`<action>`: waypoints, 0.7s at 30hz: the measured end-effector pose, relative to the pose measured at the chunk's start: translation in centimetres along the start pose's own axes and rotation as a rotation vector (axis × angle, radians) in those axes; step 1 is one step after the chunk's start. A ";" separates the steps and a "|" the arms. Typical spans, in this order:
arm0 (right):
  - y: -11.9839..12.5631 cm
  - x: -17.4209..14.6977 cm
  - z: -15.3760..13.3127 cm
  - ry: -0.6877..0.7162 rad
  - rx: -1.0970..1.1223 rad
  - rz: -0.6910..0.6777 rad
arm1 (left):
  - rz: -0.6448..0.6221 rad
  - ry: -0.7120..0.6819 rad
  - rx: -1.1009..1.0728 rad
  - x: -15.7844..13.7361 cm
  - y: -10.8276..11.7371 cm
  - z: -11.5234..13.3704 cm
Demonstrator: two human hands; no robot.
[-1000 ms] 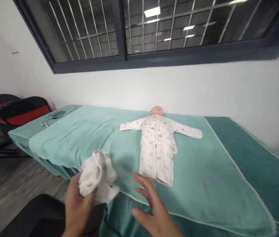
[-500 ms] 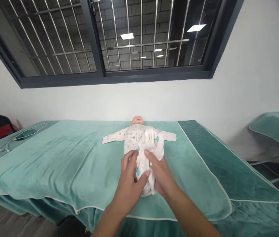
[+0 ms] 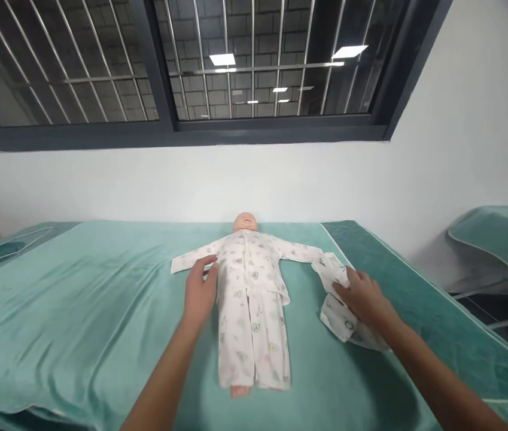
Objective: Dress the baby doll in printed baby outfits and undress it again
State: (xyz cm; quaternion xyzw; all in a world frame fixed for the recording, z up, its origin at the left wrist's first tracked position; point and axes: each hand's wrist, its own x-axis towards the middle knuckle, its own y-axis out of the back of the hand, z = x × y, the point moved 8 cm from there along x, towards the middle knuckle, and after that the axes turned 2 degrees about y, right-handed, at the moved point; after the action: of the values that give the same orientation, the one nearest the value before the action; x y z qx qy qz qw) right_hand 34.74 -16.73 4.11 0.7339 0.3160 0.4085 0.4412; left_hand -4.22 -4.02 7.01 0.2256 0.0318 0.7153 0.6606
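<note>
A baby doll [image 3: 245, 222] lies on its back with arms spread. It wears a white printed long-sleeved shirt [image 3: 254, 263] and matching trousers [image 3: 236, 341], and a foot shows below one trouser leg. My left hand [image 3: 200, 290] is at the left side of the shirt, thumb and fingers apart, holding nothing visible; whether it touches the shirt I cannot tell. Out to the right, my right hand [image 3: 365, 299] is closed on a crumpled white printed baby garment [image 3: 337, 314], close to the doll's right-hand sleeve. What kind of garment it is cannot be made out.
A light green blanket [image 3: 114, 317] covers the bed, with a darker green cover [image 3: 415, 299] along the right. Behind the doll's head is a white wall [image 3: 168, 185] under a barred window [image 3: 254, 66]. A thin cable [image 3: 15, 245] lies at the far left.
Both hands were together over the doll's lower body on a bunched white cloth. They have parted: the right hand is out to the right with a garment, the left beside the shirt. The trousers now show.
</note>
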 end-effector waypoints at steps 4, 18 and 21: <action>0.2 2.1 -7.2 0.195 0.096 0.178 | -0.049 -0.137 0.029 6.5 -5.0 0.4; -10.0 11.2 -22.1 0.127 0.998 -0.130 | -0.338 -0.155 0.055 12.7 -11.7 -0.2; -9.6 11.1 -22.1 0.158 0.995 -0.113 | -0.332 -0.075 0.028 12.8 -11.6 -0.5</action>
State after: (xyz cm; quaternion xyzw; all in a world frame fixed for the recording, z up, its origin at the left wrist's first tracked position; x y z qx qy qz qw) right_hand 19.57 4.98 5.12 0.8038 0.5440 0.2383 0.0340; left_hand 6.13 9.87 6.21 0.2529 0.0538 0.5870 0.7672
